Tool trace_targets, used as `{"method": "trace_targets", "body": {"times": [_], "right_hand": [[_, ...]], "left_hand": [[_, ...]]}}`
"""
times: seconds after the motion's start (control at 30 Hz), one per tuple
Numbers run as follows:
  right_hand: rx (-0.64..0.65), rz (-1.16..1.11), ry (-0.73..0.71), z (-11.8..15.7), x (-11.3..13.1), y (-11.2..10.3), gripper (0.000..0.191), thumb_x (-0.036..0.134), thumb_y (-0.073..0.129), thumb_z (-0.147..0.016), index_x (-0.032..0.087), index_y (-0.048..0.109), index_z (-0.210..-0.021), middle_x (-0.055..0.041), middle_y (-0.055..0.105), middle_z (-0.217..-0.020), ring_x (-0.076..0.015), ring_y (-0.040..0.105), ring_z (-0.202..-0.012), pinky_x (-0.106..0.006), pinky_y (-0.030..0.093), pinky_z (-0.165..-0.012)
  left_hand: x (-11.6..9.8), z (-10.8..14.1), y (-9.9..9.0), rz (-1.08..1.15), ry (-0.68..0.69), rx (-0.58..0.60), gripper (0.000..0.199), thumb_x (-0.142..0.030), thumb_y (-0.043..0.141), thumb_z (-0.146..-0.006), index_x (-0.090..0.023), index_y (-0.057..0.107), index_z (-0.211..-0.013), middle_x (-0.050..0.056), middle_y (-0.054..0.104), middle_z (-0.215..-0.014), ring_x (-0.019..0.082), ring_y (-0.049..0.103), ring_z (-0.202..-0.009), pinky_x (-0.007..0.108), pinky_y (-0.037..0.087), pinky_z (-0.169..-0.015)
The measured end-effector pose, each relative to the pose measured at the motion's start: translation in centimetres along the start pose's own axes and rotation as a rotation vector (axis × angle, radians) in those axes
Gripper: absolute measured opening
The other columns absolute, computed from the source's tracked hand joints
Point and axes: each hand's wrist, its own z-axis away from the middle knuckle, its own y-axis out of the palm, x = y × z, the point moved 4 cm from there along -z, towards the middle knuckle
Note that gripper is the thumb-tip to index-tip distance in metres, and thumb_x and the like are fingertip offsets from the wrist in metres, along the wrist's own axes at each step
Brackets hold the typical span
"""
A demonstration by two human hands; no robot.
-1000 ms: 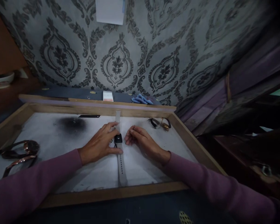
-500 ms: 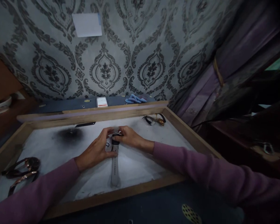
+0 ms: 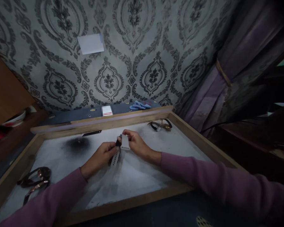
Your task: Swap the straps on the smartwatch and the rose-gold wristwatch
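Between both hands, above the white floor of a wooden tray, is a watch with a dark face and a pale strap. My left hand pinches it near the face, and one strap end with a row of holes hangs below the fingers. My right hand has its fingers closed on the other pale strap part, which is bent up toward me. The fingertips hide part of the watch case.
Two watches lie at the tray's left, partly behind my left sleeve. More watches rest in the far right corner. A black blade-like strip lies near the back. Behind the rim are a blue cloth and a small white box.
The watch has been lifted and tilted, its holed strap now slanting and shorter in view. My right hand has folded the upper strap part toward me. The camera view has tipped upward slightly.
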Motion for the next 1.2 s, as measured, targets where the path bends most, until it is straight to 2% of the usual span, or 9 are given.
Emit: {"method": "trace_targets", "body": {"times": [0.13, 0.23, 0.33, 0.43, 0.57, 0.8, 1.0, 1.1, 1.2], "right_hand": [[0.027, -0.006, -0.003, 0.3, 0.5, 0.3, 0.037, 0.048, 0.072, -0.074, 0.017, 0.052, -0.067, 0.0045, 0.049, -0.062, -0.0104, 0.043, -0.060, -0.021, 0.033, -0.054], [0.045, -0.040, 0.020, 0.5, 0.8, 0.5, 0.044, 0.055, 0.071, -0.074, 0.017, 0.051, -0.062, 0.0045, 0.047, -0.061, -0.0100, 0.041, -0.060, -0.021, 0.032, -0.054], [0.084, -0.111, 0.097, 0.6, 0.6, 0.7, 0.051, 0.063, 0.068, -0.073, 0.018, 0.046, -0.060, 0.0062, 0.041, -0.054, -0.0081, 0.036, -0.052, -0.021, 0.027, -0.048], [0.129, -0.196, 0.213, 0.8, 0.2, 0.9, 0.052, 0.066, 0.063, -0.075, 0.021, 0.041, -0.062, 0.0106, 0.029, -0.045, -0.0055, 0.022, -0.040, -0.021, 0.016, -0.040], [0.182, -0.298, 0.340, 1.0, -0.1, 1.0, 0.052, 0.064, 0.066, -0.074, 0.023, 0.036, -0.063, 0.0139, 0.023, -0.042, -0.0039, 0.011, -0.037, -0.020, 0.006, -0.037], [0.201, -0.415, 0.454, 1.1, 0.4, 1.0, 0.047, 0.054, 0.064, -0.082, 0.022, 0.034, -0.066, 0.0147, 0.022, -0.042, -0.0035, 0.009, -0.038, -0.018, 0.006, -0.037], [0.159, -0.445, 0.496, 0.8, -0.1, 0.4, 0.041, 0.048, 0.052, -0.091, 0.023, 0.030, -0.067, 0.0148, 0.020, -0.042, -0.0047, 0.006, -0.039, -0.018, 0.007, -0.037], [0.124, -0.424, 0.454, 0.7, -0.1, 0.1, 0.041, 0.050, 0.058, -0.088, 0.022, 0.033, -0.070, 0.0150, 0.021, -0.044, -0.0040, 0.008, -0.039, -0.018, 0.006, -0.038], [0.139, -0.387, 0.439, 0.8, 0.0, 0.2, 0.041, 0.052, 0.064, -0.083, 0.021, 0.038, -0.072, 0.0148, 0.024, -0.044, -0.0031, 0.011, -0.039, -0.018, 0.005, -0.038]], "left_hand": [[-0.1, 0.4, 0.4, 0.049, -0.035, -0.016, 0.042, -0.056, 0.069, -0.073, -0.017, 0.053, -0.068, -0.007, 0.041, -0.050, 0.008, 0.036, -0.042, 0.020, 0.026, -0.043], [-0.1, 0.5, 0.6, 0.082, -0.051, 0.001, 0.041, -0.054, 0.071, -0.072, -0.017, 0.054, -0.071, -0.004, 0.049, -0.053, 0.009, 0.041, -0.044, 0.021, 0.028, -0.043], [-0.1, 0.7, 0.5, 0.102, -0.041, 0.024, 0.038, -0.051, 0.070, -0.075, -0.016, 0.056, -0.076, -0.001, 0.059, -0.060, 0.010, 0.045, -0.047, 0.021, 0.030, -0.046], [-0.3, 0.9, 0.3, 0.106, -0.003, 0.034, 0.034, -0.047, 0.069, -0.078, -0.016, 0.056, -0.075, -0.001, 0.060, -0.061, 0.009, 0.045, -0.050, 0.021, 0.032, -0.049], [-0.9, 1.1, 0.1, 0.079, 0.040, 0.057, 0.031, -0.043, 0.069, -0.081, -0.017, 0.055, -0.073, -0.001, 0.061, -0.062, 0.010, 0.047, -0.053, 0.022, 0.033, -0.052], [-2.1, 1.1, 0.1, 0.006, 0.124, 0.120, 0.036, -0.049, 0.061, -0.086, -0.017, 0.053, -0.072, -0.002, 0.057, -0.063, 0.010, 0.046, -0.052, 0.022, 0.035, -0.052], [-3.1, 1.3, -0.1, -0.301, 0.235, 0.082, 0.032, -0.042, 0.049, -0.092, -0.018, 0.051, -0.072, -0.001, 0.056, -0.066, 0.013, 0.051, -0.063, 0.023, 0.038, -0.059], [-2.8, 1.0, -1.6, -0.597, 0.258, -0.038, 0.034, -0.040, 0.045, -0.093, -0.019, 0.047, -0.066, -0.004, 0.048, -0.059, 0.012, 0.046, -0.058, 0.024, 0.033, -0.055], [-2.2, 0.6, -3.5, -0.708, 0.249, -0.136, 0.033, -0.036, 0.049, -0.090, -0.019, 0.048, -0.062, -0.004, 0.046, -0.056, 0.014, 0.045, -0.056, 0.025, 0.030, -0.055]]}}
